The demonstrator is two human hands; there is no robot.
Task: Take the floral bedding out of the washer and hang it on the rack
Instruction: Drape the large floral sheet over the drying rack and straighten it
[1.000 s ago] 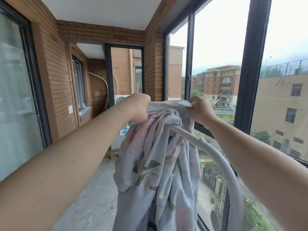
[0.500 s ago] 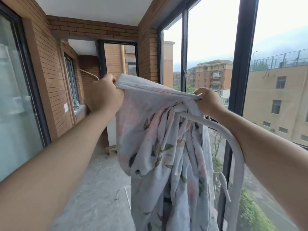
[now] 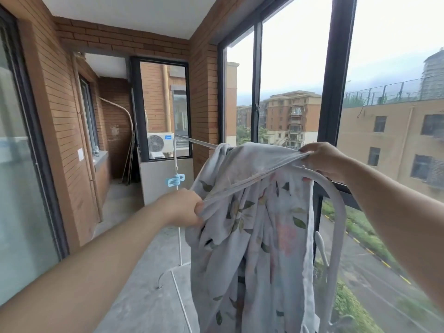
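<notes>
The floral bedding [image 3: 254,231], pale grey with green leaves and pink blooms, hangs bunched over the white drying rack [image 3: 336,212] beside the window. My left hand [image 3: 180,207] grips a fold of its edge, low and to the left of the cloth. My right hand [image 3: 322,157] pinches the upper edge at the rack's curved end bar. Between my hands the hem is stretched taut. The rack's top rail [image 3: 195,141] runs away from me toward the far wall. No washer is in view.
A blue clip [image 3: 175,180] sits on the rack's far upright. The rack's floor bars [image 3: 179,299] cross the concrete floor. Large windows [image 3: 288,68] stand to the right, glass doors [image 3: 14,164] to the left, and an air-conditioner unit [image 3: 159,144] at the far end.
My left hand has dropped from head height to lower left, pulling the hem down and out. The cloth now spreads further along the top rail. My right hand stays at the rack's end.
</notes>
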